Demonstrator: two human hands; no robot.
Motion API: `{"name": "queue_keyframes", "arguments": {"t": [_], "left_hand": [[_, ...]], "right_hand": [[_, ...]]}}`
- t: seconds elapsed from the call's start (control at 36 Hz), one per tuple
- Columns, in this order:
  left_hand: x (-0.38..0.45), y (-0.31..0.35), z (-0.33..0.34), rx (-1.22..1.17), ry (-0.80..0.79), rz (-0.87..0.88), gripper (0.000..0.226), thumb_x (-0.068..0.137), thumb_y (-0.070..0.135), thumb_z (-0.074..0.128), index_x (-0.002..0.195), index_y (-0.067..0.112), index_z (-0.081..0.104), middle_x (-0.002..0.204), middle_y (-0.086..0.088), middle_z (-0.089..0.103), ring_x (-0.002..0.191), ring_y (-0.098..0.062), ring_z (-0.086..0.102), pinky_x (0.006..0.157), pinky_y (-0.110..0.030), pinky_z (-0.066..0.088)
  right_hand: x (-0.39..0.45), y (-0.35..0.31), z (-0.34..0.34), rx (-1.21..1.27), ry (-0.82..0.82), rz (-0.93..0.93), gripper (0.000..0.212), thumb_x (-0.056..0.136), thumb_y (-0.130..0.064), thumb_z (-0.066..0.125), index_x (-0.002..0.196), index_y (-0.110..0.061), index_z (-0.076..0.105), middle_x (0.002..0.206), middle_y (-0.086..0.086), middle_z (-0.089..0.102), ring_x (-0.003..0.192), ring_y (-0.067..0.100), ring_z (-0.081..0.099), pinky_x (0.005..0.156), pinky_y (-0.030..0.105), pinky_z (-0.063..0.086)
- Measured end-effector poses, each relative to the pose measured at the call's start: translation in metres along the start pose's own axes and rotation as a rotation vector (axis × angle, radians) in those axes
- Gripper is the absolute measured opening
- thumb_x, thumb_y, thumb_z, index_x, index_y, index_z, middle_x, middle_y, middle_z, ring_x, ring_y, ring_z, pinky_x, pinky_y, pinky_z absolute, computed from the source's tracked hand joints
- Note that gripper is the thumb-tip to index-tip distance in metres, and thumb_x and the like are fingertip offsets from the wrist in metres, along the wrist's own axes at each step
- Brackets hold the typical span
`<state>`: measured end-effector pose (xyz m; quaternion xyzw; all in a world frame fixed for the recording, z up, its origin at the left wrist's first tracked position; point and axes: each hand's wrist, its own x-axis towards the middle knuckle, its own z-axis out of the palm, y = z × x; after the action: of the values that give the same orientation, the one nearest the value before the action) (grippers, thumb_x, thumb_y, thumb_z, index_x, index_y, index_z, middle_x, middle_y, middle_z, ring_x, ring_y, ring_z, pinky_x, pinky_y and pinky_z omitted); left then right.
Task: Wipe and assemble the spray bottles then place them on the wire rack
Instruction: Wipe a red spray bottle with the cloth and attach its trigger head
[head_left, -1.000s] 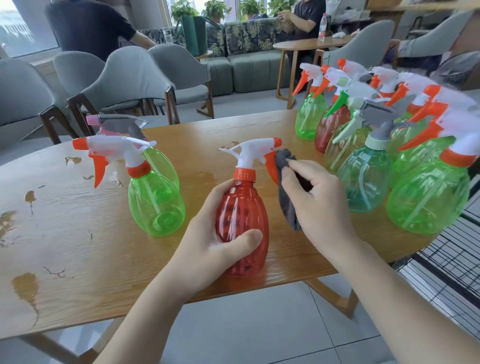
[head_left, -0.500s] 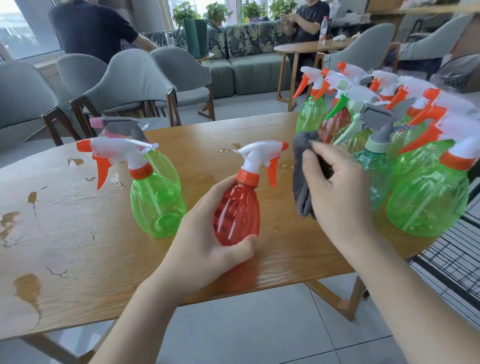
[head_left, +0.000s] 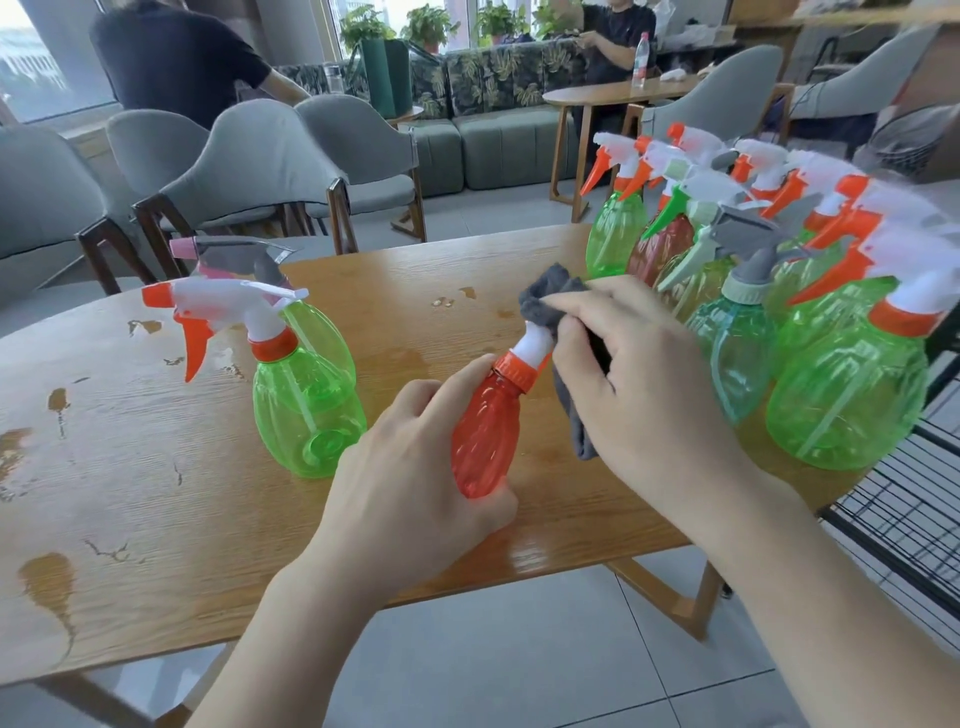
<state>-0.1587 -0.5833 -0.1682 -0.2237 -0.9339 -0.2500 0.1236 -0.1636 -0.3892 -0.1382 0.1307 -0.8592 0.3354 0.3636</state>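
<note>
- At the table's (head_left: 156, 519) left, two bottles are standing untouched: a green bottle (head_left: 306, 410) with a white-and-orange sprayer, and just behind it a second green one wearing a pink-and-grey sprayer (head_left: 234, 254).
- Near the middle, the left hand (head_left: 415, 478) is gripping the red bottle (head_left: 485, 431) low on its body, fingers and thumb curled around it, tilting its neck away and to the right.
- Just right of that, the right hand (head_left: 639, 384) is pinching a grey cloth (head_left: 556, 296) between thumb and fingers and pressing it over the red bottle's sprayer head, which is mostly hidden under the cloth; only the white neck and orange collar are showing.
- Judging from this, the wiping step is under way on an already assembled bottle, with the head being cleaned.
- Farther right, a crowd of bottles (head_left: 841, 395), mostly green, is standing close together on the table.
- At the far right edge, below table height, the wire rack (head_left: 904, 535) is waiting; no bottle is showing on the visible part.
- Next, the move likely calls for finishing the rub around trigger and nozzle, then righting the bottle and carrying it across past the crowded bottles to the rack without knocking any.
</note>
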Motion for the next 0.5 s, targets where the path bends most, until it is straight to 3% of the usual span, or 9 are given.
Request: {"name": "queue_keyframes", "arguments": {"t": [0.08, 0.14, 0.17, 0.22, 0.28, 0.39, 0.5], "left_hand": [[0.0, 0.001, 0.001, 0.0, 0.005, -0.03, 0.095, 0.064, 0.056, 0.066, 0.149, 0.061, 0.022, 0.115, 0.021, 0.049, 0.093, -0.014, 0.061, 0.073, -0.037, 0.056], [0.0, 0.003, 0.002, -0.014, 0.024, -0.054, 0.094, 0.064, 0.057, 0.066, 0.149, 0.06, 0.025, 0.113, 0.02, 0.049, 0.091, -0.013, 0.061, 0.073, -0.039, 0.057], [0.0, 0.004, 0.002, -0.034, 0.038, -0.062, 0.093, 0.064, 0.057, 0.065, 0.148, 0.06, 0.026, 0.112, 0.02, 0.05, 0.091, -0.013, 0.061, 0.074, -0.039, 0.057], [0.0, 0.006, 0.005, -0.094, 0.069, -0.081, 0.091, 0.064, 0.057, 0.064, 0.147, 0.06, 0.027, 0.11, 0.019, 0.051, 0.091, -0.012, 0.061, 0.077, -0.04, 0.057], [-0.001, 0.008, 0.008, -0.16, 0.096, -0.099, 0.089, 0.065, 0.053, 0.066, 0.145, 0.061, 0.029, 0.11, 0.018, 0.052, 0.092, -0.01, 0.061, 0.081, -0.041, 0.056], [-0.002, 0.015, 0.009, -0.196, 0.102, -0.104, 0.089, 0.067, 0.051, 0.07, 0.146, 0.061, 0.029, 0.114, 0.019, 0.052, 0.097, -0.01, 0.061, 0.083, -0.042, 0.056], [-0.001, 0.015, 0.014, -0.065, 0.116, -0.093, 0.097, 0.073, 0.049, 0.08, 0.152, 0.057, 0.025, 0.127, 0.014, 0.05, 0.109, -0.017, 0.059, 0.076, -0.04, 0.056]], "right_hand": [[-0.002, -0.007, -0.001, 0.103, -0.008, 0.009, 0.034, 0.105, -0.022, 0.044, 0.122, -0.009, 0.071, 0.111, -0.001, 0.063, 0.1, 0.002, 0.057, 0.089, 0.004, 0.04], [-0.002, -0.008, -0.004, 0.255, 0.008, 0.102, 0.027, 0.106, -0.018, 0.047, 0.117, -0.024, 0.071, 0.107, -0.013, 0.067, 0.103, -0.003, 0.061, 0.089, 0.007, 0.042], [-0.003, -0.009, -0.005, 0.343, 0.026, 0.174, 0.027, 0.106, -0.016, 0.049, 0.111, -0.033, 0.07, 0.101, -0.018, 0.069, 0.1, -0.003, 0.063, 0.086, 0.012, 0.047], [-0.005, -0.007, -0.004, 0.48, 0.064, 0.375, 0.033, 0.105, -0.017, 0.052, 0.097, -0.042, 0.07, 0.085, -0.004, 0.074, 0.084, 0.013, 0.069, 0.075, 0.035, 0.053], [-0.008, -0.003, 0.002, 0.547, 0.047, 0.589, 0.028, 0.1, -0.021, 0.055, 0.088, -0.033, 0.078, 0.079, 0.01, 0.072, 0.075, 0.031, 0.066, 0.066, 0.044, 0.051], [-0.012, -0.004, 0.016, 0.807, -0.035, 0.921, 0.021, 0.1, -0.009, 0.052, 0.093, 0.007, 0.064, 0.08, 0.013, 0.062, 0.075, 0.024, 0.059, 0.07, 0.036, 0.045], [-0.008, -0.012, 0.017, 1.097, -0.016, 1.033, 0.017, 0.103, -0.009, 0.052, 0.1, -0.004, 0.068, 0.088, 0.015, 0.07, 0.08, 0.024, 0.07, 0.068, 0.032, 0.057]]}}
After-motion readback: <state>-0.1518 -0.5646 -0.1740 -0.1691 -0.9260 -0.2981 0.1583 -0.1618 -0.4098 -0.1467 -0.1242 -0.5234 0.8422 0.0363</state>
